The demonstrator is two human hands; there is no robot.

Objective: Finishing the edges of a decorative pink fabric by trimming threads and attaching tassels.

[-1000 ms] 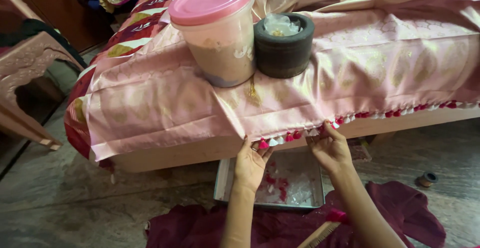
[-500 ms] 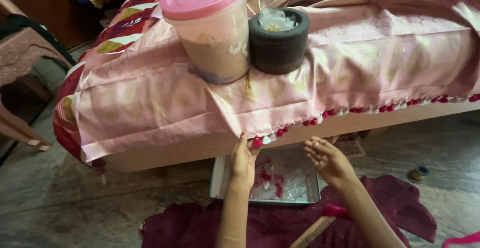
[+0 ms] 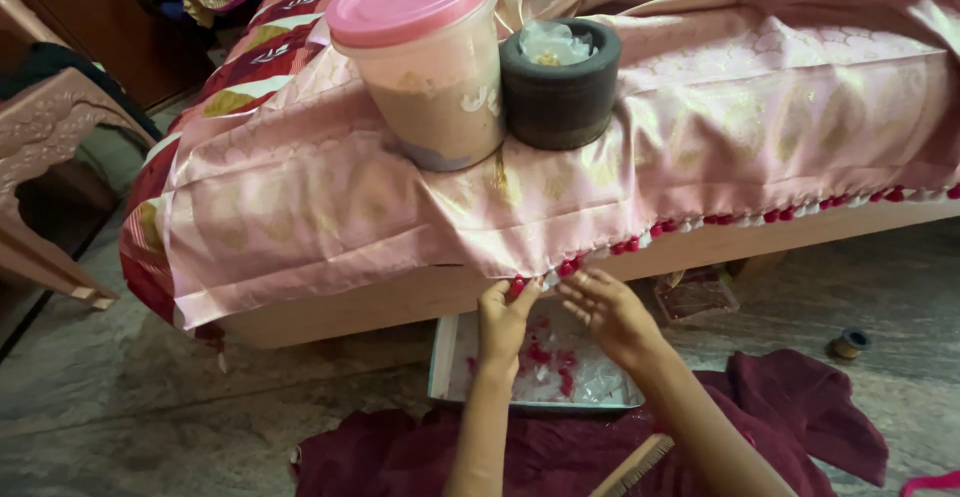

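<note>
Here, left hand pinching the pink cloth's tasselled hem — right hand spread, fingers loose, empty.

left hand raised, fingers pinched shut; right hand beside it, fingers spread.

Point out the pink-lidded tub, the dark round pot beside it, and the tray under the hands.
pink-lidded tub (image 3: 415,2), head view, on the middle of its pink lid.
dark round pot (image 3: 560,107), head view, on its dark outer wall.
tray (image 3: 441,357), head view, on its left rim.
</note>
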